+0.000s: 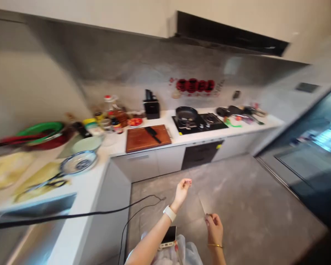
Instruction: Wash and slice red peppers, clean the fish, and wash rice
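My left hand (182,188), with a white watch (169,213) on the wrist, is raised over the floor in front of the counter. Its fingers are curled together, and what they hold, if anything, is too small to name. Lower and to the right, my right hand (214,227), with a gold bracelet (215,245), pinches a thin, pale strip (202,204) that points up and left. The two hands are apart. Below my left forearm, a phone (169,237) lies against my body.
A wooden cutting board (136,140) with a black knife (153,134) sits on the counter, left of the stove (216,124) with its black pan (186,113). Plates, scissors (51,183) and a sink (68,204) are at left. A black cable (110,212) crosses the lower left.
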Available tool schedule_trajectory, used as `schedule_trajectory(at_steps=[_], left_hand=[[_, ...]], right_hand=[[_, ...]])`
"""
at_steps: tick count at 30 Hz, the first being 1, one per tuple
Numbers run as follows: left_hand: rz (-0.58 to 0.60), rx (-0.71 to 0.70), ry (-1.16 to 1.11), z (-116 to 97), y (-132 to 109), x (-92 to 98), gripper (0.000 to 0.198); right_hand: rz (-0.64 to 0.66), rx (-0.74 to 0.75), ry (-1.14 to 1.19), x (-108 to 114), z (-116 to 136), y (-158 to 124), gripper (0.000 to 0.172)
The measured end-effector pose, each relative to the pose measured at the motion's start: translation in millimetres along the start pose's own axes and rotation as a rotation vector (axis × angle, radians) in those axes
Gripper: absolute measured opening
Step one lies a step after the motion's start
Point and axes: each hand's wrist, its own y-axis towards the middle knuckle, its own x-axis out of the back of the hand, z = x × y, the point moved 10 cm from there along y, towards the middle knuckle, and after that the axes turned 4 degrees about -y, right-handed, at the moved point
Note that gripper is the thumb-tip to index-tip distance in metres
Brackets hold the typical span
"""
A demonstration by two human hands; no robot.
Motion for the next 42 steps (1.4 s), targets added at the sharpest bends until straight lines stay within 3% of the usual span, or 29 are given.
schedule_trajectory(at_steps=[3, 6, 13, 17, 20, 24, 27, 29, 32, 35, 39, 42], left_hand=[[-0.255, -0.069, -0.051, -21.9, 28.1, 86.8, 0.039], [-0.483, -0.119, -0.102, -37.7, 39.1, 160.9, 0.037], [-0.963, -0.236, -0.188, -69.5, 48.9, 287.6, 0.042], [-1.308, -0.280, -0.063, -103.0, 41.3, 376.0, 0.040], [-1.566, -0.039, 0.270, -138.1, 25.4, 457.1, 0.035], [-1.654, 0.098, 0.363, -174.9, 17.3, 564.0, 0.055], [-1.616, 0.237, 0.383, -180.7, 21.0, 628.7, 0.056], [-1.546, 0.325, 0.386, -176.6, 26.7, 659.9, 0.047], [-1.418, 0.434, 0.380, -168.0, 35.1, 688.0, 0.029], [-1.309, 0.498, 0.364, -166.9, 41.6, 700.6, 0.017], [-1.200, 0.487, 0.368, -182.7, 48.6, 709.6, 0.010], [-1.181, 0.449, 0.341, -198.6, 37.8, 714.5, 0.008]], right_hand=[[0.295, -0.066, -0.084, -112.1, -8.2, 13.5, 0.037], [0.551, -0.175, -0.126, -206.4, -22.6, 16.0, 0.036], [1.038, -0.212, -0.276, -400.0, -17.6, 9.5, 0.042], [1.340, -0.201, -0.442, -513.5, -15.1, -26.9, 0.040], [1.496, -0.163, -0.563, -591.9, -26.5, -69.2, 0.035], [1.655, -0.126, -0.645, -684.1, -63.6, -137.2, 0.031], [1.670, -0.043, -0.697, -746.7, -97.2, -177.1, 0.032], [1.641, 0.059, -0.719, -785.4, -113.7, -195.2, 0.032], [1.596, 0.252, -0.749, -834.1, -124.6, -212.7, 0.033], [1.591, 0.479, -0.866, -869.1, -126.5, -226.6, 0.035], [1.622, 0.766, -1.094, -902.8, -126.2, -252.4, 0.042], [1.652, 0.863, -1.064, -924.4, -116.7, -283.9, 0.051]])
